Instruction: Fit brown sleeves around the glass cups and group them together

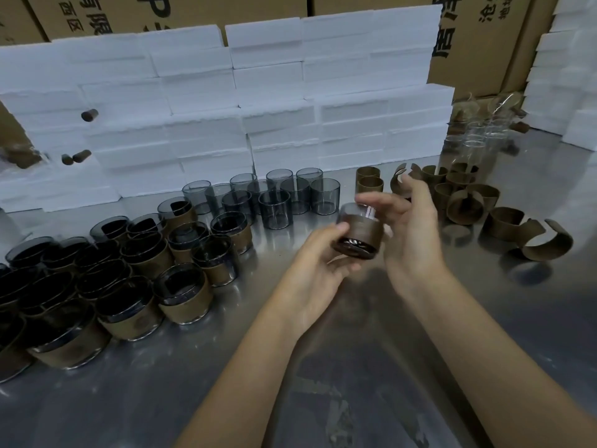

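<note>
White foam blocks (226, 101) stacked against cardboard cartons (478, 43) wall off the back of my steel table (323, 383). Just in front of that foam stand the bare glass cups (274, 195); left of them are the sleeved cups (129, 273), right of them the loose brown sleeves (468, 202). My left hand (319, 263) grips the sleeved cup (358, 231) tilted, probably to check the fit, while my right hand (407, 227) hovers beside it, fingers loose, holding nothing.

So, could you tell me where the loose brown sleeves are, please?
In the head view, the loose brown sleeves lie on the metal table at the right, beyond the right hand.
</note>
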